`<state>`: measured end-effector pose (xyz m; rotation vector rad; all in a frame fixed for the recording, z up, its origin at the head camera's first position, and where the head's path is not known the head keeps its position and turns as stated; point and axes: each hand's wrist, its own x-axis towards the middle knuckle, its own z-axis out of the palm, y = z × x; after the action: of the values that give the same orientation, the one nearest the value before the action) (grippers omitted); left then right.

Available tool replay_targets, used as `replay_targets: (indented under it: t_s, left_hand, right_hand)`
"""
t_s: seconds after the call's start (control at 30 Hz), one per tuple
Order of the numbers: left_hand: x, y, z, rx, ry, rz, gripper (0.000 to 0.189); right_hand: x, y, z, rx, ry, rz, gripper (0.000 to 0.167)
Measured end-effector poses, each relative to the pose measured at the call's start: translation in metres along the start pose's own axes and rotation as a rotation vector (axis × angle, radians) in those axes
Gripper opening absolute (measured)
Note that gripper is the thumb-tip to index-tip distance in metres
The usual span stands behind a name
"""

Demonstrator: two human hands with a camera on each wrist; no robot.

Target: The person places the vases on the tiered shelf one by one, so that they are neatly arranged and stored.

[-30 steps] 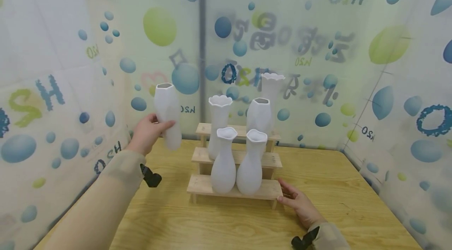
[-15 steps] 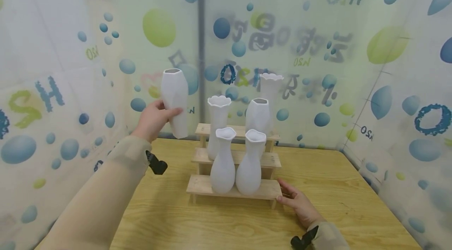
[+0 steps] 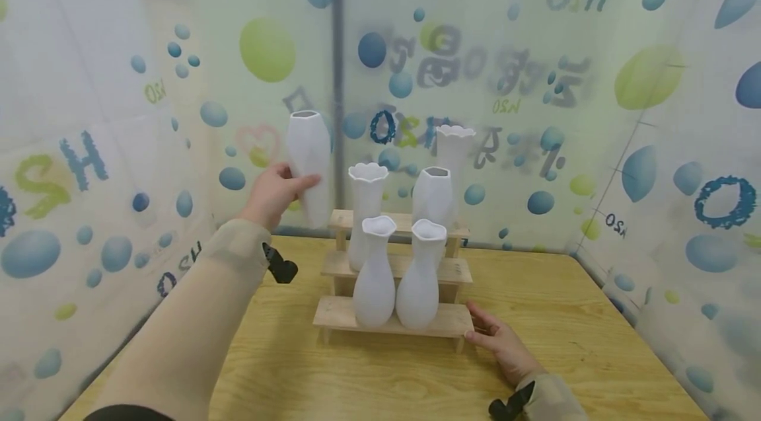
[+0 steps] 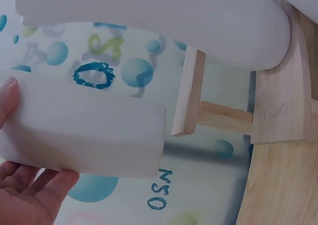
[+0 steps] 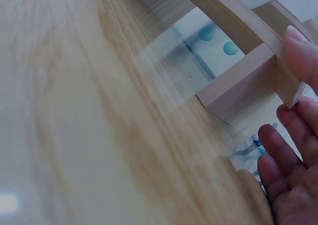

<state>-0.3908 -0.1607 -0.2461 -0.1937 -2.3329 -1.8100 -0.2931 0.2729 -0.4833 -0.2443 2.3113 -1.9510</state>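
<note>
My left hand point(image 3: 276, 193) grips a white faceted vase point(image 3: 309, 156) between thumb and fingers. Nearly upright, the vase hangs in the air just left of the top step of a three-step wooden stand point(image 3: 333, 312). In the left wrist view the vase's base point(image 4: 144, 140) is apart from the wood. At the stand's lower right corner, my right hand point(image 3: 502, 348) pinches the end of the bottom step point(image 5: 285, 83). Two round-bellied white vases point(image 3: 374, 289) stand on that step. Behind them are a ruffled-rim vase point(image 3: 366, 209) and a second faceted vase point(image 3: 433, 196), its base hidden.
A taller ruffled-rim vase point(image 3: 454, 147) rises at the back right, its lower part hidden. The stand rests on a wooden table point(image 3: 535, 302). Patterned curtains point(image 3: 267, 51) enclose the table at the back and on both sides.
My left hand has lifted the faceted vase and carried it rightward, toward the top step. The right hand keeps its place at the stand's corner.
</note>
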Motion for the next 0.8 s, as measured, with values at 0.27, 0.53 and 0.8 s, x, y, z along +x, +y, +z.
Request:
replay_targets:
  t_s: [0.27,0.53,0.8]
  left_hand:
    - [0.007,0.001,0.013,0.022,-0.013,-0.011,0.072]
    - [0.016,0.000,0.024,0.042,-0.017,-0.018,0.075]
    - [0.023,-0.001,0.036,0.009,-0.024,-0.003,0.073]
  right_hand:
    - [0.000,0.002,0.000,0.005,0.001,-0.013,0.071]
    - [0.001,0.005,-0.001,0.000,-0.003,-0.016,0.070]
    - [0.001,0.002,-0.001,0.006,0.007,0.004,0.069]
